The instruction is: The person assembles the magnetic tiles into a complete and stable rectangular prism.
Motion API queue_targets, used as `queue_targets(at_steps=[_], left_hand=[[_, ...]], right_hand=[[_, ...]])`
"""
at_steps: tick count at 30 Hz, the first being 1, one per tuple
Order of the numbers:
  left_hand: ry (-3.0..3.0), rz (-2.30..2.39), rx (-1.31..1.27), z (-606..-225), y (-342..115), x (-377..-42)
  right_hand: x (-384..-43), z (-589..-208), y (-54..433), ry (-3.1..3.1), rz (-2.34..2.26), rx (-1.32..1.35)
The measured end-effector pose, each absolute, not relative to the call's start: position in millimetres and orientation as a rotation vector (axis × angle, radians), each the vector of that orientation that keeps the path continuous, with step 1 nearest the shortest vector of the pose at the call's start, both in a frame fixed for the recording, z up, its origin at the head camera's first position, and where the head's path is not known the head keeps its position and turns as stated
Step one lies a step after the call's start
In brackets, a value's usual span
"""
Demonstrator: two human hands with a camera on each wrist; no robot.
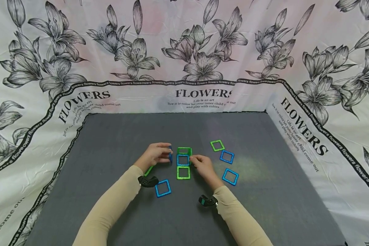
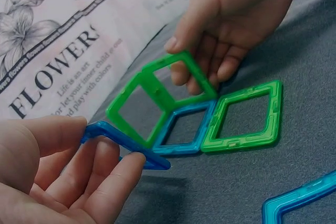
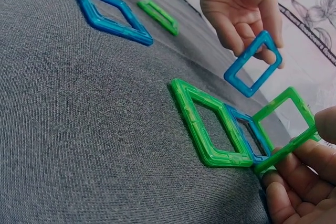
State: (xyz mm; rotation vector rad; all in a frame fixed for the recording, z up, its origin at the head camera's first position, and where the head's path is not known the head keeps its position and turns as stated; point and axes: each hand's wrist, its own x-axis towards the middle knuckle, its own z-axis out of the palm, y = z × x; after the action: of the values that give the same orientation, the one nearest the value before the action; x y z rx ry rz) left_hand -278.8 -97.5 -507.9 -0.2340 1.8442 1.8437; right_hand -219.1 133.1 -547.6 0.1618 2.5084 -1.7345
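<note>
The left hand (image 1: 155, 154) pinches a blue magnetic square (image 1: 171, 155) on its edge, just left of the flat blue square (image 2: 177, 148). The right hand (image 1: 203, 165) pinches the right green square (image 2: 195, 99), maybe so it won't tip. It touches the far green square (image 2: 123, 94), which stands too. Both arms reach from the near side, fingers bent.

Held blue frame (image 2: 129, 143) partly hidden by left hand (image 1: 154, 155), loose green frame (image 1: 148, 171) by left arm (image 1: 113, 201)
</note>
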Motion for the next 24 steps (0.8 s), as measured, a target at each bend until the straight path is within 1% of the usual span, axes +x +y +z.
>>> queue_targets(at_steps=[24], left_hand=[[1.906,1.847,-0.292,-515.2,-73.8,-269.9]], right_hand=[[-218.7,-545.2,132.4,2.538,-1.721,0.146]])
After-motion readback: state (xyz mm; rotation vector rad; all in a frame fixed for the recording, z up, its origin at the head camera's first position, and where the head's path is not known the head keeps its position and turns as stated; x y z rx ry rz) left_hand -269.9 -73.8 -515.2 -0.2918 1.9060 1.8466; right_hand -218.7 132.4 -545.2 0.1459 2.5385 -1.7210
